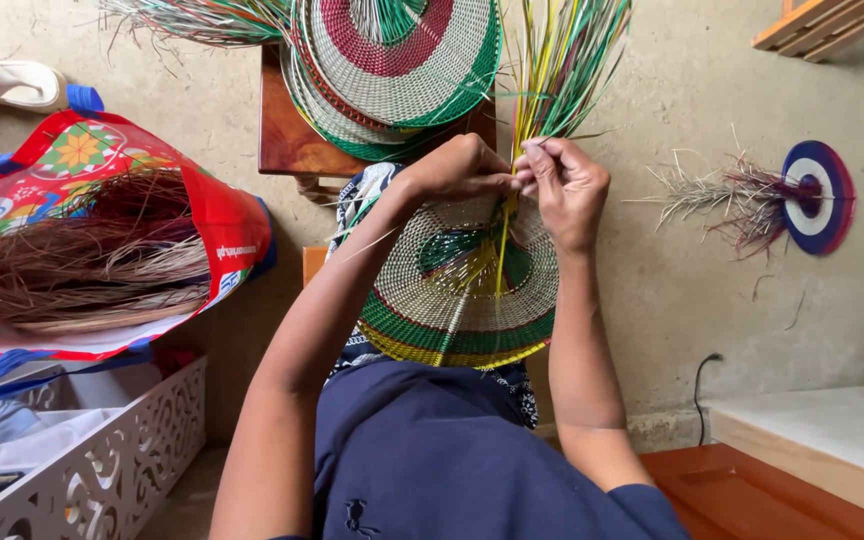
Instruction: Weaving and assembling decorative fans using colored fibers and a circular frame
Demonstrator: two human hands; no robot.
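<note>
Lap props woven disc (457, 290); left hand (457, 168) and right hand (567, 190) pinch yellow strands (552, 70) at its rim, keeping weave taut.

The floor (692, 260) is bare, pale, earthen-looking and evenly lit by soft daylight. A low brown wooden stool (287, 140) stands on it at the top, bearing a stack of woven discs (392, 70) in red, green and white. At the left lies a red printed bag (222, 220) filled with dry brown fibre (92, 260); a white sandal (7, 82) lies above it. A white fretwork crate (122, 460) sits at the lower left. At the right, a small blue, white and red disc (820, 195) lies with loose strands. A black cable (700, 385) runs beside a pale slab (832, 430) on reddish wood (752, 495).
</note>
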